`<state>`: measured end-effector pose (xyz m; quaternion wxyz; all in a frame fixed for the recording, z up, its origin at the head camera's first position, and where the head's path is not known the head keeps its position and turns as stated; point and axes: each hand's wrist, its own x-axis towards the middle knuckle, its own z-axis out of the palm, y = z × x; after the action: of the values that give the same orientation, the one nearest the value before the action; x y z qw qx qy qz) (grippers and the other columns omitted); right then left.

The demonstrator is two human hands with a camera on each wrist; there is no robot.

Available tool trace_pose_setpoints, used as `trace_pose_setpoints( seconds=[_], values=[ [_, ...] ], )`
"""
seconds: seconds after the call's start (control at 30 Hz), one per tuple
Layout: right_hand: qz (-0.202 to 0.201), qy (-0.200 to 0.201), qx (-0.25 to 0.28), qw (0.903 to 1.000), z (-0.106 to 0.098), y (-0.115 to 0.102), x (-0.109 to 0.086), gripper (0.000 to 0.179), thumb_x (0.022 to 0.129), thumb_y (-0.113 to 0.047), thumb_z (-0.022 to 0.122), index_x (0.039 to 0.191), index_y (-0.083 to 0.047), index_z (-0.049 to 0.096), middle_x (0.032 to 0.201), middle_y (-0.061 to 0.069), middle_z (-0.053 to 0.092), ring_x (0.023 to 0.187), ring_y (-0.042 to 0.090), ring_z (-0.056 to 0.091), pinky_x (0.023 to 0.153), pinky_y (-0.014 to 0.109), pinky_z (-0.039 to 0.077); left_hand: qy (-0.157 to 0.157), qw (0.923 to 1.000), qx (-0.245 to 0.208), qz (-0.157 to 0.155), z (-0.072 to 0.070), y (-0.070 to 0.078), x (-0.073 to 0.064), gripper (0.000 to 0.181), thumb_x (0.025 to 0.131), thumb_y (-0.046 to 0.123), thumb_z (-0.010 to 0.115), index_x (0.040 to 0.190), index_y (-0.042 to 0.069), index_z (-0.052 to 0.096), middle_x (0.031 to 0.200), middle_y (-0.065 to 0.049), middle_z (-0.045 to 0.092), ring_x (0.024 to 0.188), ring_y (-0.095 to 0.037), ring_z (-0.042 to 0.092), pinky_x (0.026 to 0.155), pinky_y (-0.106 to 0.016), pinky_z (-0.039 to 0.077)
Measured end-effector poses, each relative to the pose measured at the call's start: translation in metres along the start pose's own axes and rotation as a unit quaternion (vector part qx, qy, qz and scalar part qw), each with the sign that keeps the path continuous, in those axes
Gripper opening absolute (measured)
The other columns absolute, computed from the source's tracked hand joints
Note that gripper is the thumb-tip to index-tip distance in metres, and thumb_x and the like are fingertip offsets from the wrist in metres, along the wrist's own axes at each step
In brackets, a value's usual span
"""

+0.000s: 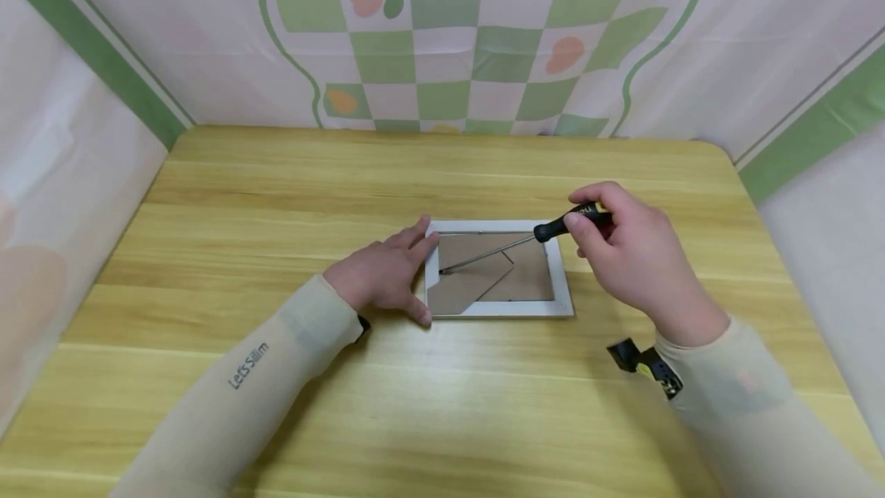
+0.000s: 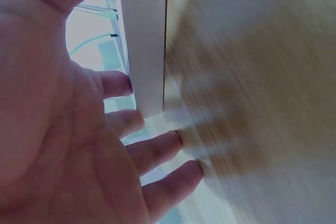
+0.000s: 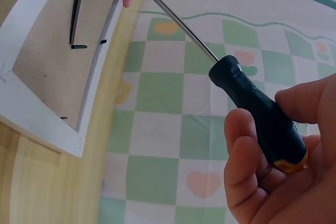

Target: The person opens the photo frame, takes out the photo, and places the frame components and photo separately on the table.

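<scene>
A white picture frame lies face down on the table, its brown backboard and fold-out stand showing. Fingers and thumb of my left hand are spread along the frame's left edge and touch it; in the left wrist view the fingertips reach past the frame's side. My right hand grips the black handle of a screwdriver over the frame's right side. The screwdriver's long shaft slants down leftward across the backboard, with its tip at the inner left edge. Small dark tabs sit around the backboard.
The wooden table extends around the frame on all sides. A green and white checked curtain hangs along its back edge, with pale fabric walls left and right. Dark wrist cameras are strapped at the sleeves.
</scene>
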<state>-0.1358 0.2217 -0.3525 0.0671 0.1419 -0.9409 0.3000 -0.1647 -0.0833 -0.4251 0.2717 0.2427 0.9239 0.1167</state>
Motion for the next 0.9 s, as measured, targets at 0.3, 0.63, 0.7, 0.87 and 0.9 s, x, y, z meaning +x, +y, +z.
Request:
trace_pose_setpoints(
  seconds=[0.3, 0.63, 0.7, 0.87, 0.9],
  values=[
    [-0.018, 0.011, -0.018, 0.9996, 0.0, -0.008, 0.003, 0.027, 0.102, -0.025, 0.058, 0.121, -0.007, 0.061, 0.074, -0.001, 0.064, 0.059, 0.016, 0.056, 0.056, 0.034, 0.041, -0.002, 1.0, 0.001, 0.002, 0.0, -0.001, 0.0, 0.127, 0.07, 0.062, 0.082, 0.162, 0.019, 0.006, 0.164, -0.001, -0.016, 0.15, -0.025, 0.003, 0.115, -0.053, 0.018],
    [-0.052, 0.033, -0.028, 0.9977, 0.001, -0.015, 0.007, 0.024, 0.1, -0.019, 0.059, 0.119, -0.004, 0.062, 0.073, 0.002, 0.059, 0.059, 0.019, 0.049, 0.058, 0.038, 0.039, -0.002, 1.0, 0.002, 0.002, 0.0, 0.0, 0.0, 0.126, 0.071, 0.062, 0.082, 0.162, 0.019, 0.006, 0.165, 0.0, -0.015, 0.15, -0.024, 0.003, 0.115, -0.053, 0.019],
    [-0.055, 0.035, -0.031, 0.9974, 0.001, -0.016, 0.008, 0.024, 0.1, -0.019, 0.059, 0.119, -0.004, 0.062, 0.073, 0.003, 0.057, 0.06, 0.02, 0.048, 0.059, 0.038, 0.039, -0.003, 1.0, 0.001, 0.001, -0.001, 0.0, 0.0, 0.126, 0.071, 0.062, 0.082, 0.162, 0.02, 0.006, 0.165, 0.0, -0.015, 0.15, -0.024, 0.002, 0.115, -0.053, 0.019],
    [-0.057, 0.036, -0.034, 0.9971, 0.001, -0.019, 0.009, 0.023, 0.1, -0.019, 0.059, 0.118, -0.005, 0.062, 0.075, 0.005, 0.057, 0.063, 0.02, 0.049, 0.06, 0.038, 0.039, -0.003, 1.0, 0.0, -0.001, -0.001, 0.0, 0.0, 0.126, 0.071, 0.061, 0.083, 0.162, 0.02, 0.006, 0.165, 0.0, -0.015, 0.15, -0.023, 0.003, 0.115, -0.052, 0.019],
    [-0.057, 0.035, -0.034, 0.9972, 0.001, -0.02, 0.01, 0.024, 0.1, -0.019, 0.059, 0.118, -0.005, 0.062, 0.076, 0.005, 0.057, 0.063, 0.02, 0.048, 0.06, 0.038, 0.039, -0.002, 1.0, 0.001, -0.001, -0.001, 0.0, 0.0, 0.126, 0.07, 0.061, 0.083, 0.162, 0.02, 0.006, 0.165, 0.0, -0.015, 0.15, -0.024, 0.003, 0.115, -0.052, 0.019]
  ],
)
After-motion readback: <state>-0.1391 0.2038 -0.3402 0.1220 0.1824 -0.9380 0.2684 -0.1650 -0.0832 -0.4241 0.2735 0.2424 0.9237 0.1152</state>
